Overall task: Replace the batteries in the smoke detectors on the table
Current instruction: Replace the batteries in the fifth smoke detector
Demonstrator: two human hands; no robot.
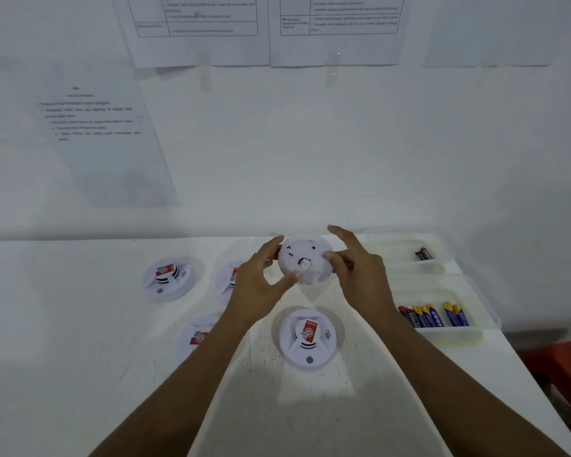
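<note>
Smoke detector (305, 255), held back-up above the worktop (80, 324), looks light, stiff and slick-shelled, best gripped by its rim, where fingers (268, 249) of the left hand (257, 282) curl round one edge and the right hand (360, 275) pinches the other, possibly near the battery hatch (308, 271).

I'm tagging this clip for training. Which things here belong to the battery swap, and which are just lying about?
In the job: held smoke detector, gripped by left hand and right hand; four other detectors; near-tray batteries; far-tray batteries.
Just there: printed sheets on the wall; red object at far right.
</note>
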